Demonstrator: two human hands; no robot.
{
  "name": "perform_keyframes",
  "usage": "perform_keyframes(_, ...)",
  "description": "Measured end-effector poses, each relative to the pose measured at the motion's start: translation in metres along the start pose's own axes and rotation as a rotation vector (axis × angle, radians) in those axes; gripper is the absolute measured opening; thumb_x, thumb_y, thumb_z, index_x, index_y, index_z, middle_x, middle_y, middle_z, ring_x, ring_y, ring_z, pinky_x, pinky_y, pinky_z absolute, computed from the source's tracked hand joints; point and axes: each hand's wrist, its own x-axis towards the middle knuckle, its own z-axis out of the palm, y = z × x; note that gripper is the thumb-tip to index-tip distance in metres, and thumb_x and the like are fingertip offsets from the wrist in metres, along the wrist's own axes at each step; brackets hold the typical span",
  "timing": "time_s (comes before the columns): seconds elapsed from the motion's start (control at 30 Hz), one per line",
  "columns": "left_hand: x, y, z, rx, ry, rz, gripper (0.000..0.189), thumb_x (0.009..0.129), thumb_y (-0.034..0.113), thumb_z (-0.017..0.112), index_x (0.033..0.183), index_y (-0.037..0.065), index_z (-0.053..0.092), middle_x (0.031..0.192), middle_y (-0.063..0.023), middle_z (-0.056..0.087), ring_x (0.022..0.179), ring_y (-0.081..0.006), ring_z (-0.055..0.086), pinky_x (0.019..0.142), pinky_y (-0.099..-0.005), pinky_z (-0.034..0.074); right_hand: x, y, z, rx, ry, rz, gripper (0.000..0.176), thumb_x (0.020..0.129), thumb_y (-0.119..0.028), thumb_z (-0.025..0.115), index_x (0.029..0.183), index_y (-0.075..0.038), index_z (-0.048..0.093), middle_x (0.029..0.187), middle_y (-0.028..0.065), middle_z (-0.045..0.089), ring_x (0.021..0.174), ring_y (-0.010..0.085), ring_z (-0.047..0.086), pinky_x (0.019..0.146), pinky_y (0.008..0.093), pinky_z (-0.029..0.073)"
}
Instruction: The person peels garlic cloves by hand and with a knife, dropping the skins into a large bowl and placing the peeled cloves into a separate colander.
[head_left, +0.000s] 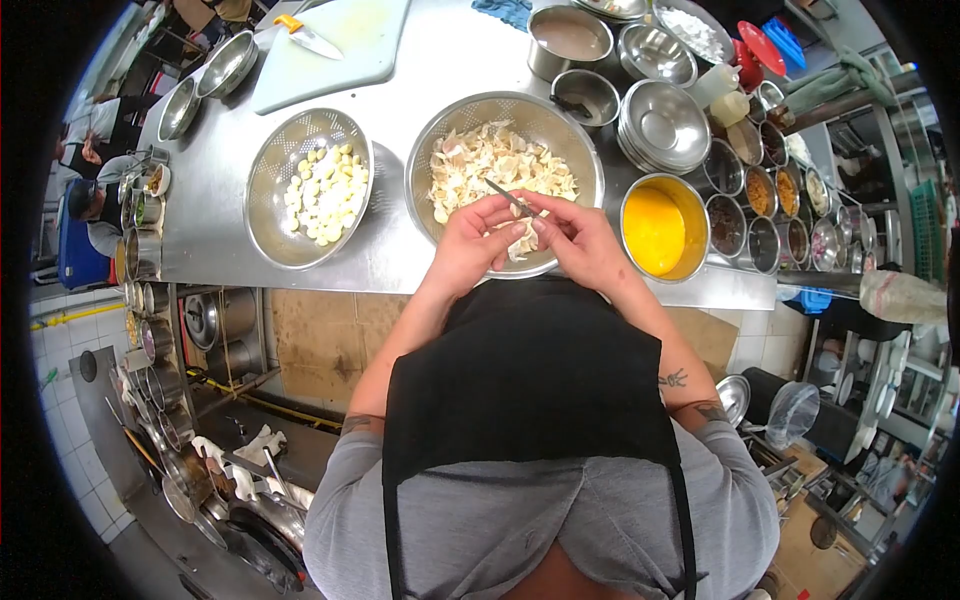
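Observation:
Both my hands meet above a large perforated metal colander (pixel 418 205) filled with garlic cloves and papery skins (pixel 490 160). In the fingers of my right hand (pixel 583 243) is a small knife (pixel 497 189), its dark, narrow blade pointing up and to the left. My left hand (pixel 470 243) is closed in a pinch on what looks like a garlic clove, mostly hidden by the fingers. To the left, a second colander (pixel 262 200) holds peeled garlic cloves (pixel 328 195).
A pot of yellow liquid (pixel 655 232) stands just right of my right hand. Stacked steel bowls (pixel 665 125) and a pot of brownish liquid (pixel 570 40) are behind it. Back left, a yellow-handled knife (pixel 310 38) lies on a cutting board (pixel 365 50). A person (pixel 100 205) is at far left.

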Motion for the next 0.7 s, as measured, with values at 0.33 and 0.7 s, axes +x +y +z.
perform_keyframes(0.33,0.001,-0.007,-0.002,0.028,0.094,0.012,0.018,0.096,0.014,0.058,0.106,-0.001,0.065,0.075,-0.0017,0.064,0.048,-0.0041,0.045,0.042,-0.0186,0.035,-0.002,0.003,0.004,0.042,0.039,0.02,0.035,0.093,-0.01,0.061,0.127,-0.007,0.06,0.068,-0.0015,0.06,0.063,0.0041,0.052,0.059,0.0212,0.045)
perform_keyframes(0.7,-0.003,-0.003,0.005,0.012,0.089,-0.019,0.016,0.096,0.014,0.057,0.101,0.0,0.063,0.08,-0.0034,0.067,0.051,-0.0071,0.054,0.044,-0.0188,0.037,-0.003,0.003,0.004,-0.038,0.039,-0.012,0.035,0.092,-0.008,0.061,0.127,-0.009,0.06,0.079,0.0025,0.069,0.063,0.0049,0.052,0.06,0.0224,0.046)
